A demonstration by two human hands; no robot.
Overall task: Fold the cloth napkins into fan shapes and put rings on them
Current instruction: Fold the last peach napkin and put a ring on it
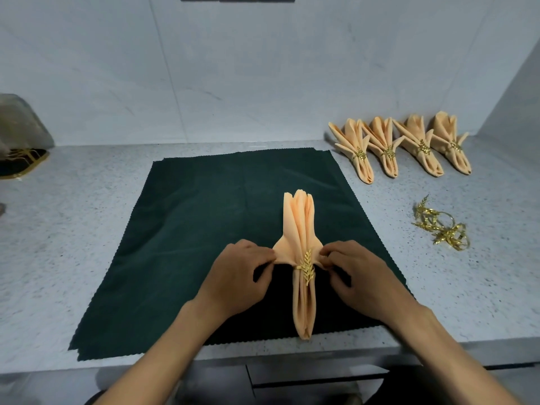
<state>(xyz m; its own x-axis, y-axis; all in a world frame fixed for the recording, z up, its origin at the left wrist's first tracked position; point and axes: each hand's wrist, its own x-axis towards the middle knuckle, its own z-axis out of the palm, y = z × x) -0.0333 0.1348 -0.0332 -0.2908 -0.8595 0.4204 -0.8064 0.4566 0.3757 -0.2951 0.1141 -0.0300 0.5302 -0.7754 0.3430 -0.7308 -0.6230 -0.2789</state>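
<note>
Far off to the right, four finished napkins (400,147) lay in a row. Near the middle, the left hand (239,276) and right hand (356,273) pinched the ringed peach napkin (299,226) on the green cloth (204,229), pulling its flaps out. Spare rings (441,226) waited on the right.

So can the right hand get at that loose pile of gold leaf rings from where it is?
Probably yes: the counter between the right hand and gold rings looks bare, though it pinches the peach napkin.

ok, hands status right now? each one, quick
Left hand: closed, pinching the left side flap of the peach napkin, just above the gold ring.
Right hand: closed, pinching the napkin's right side flap.
</note>
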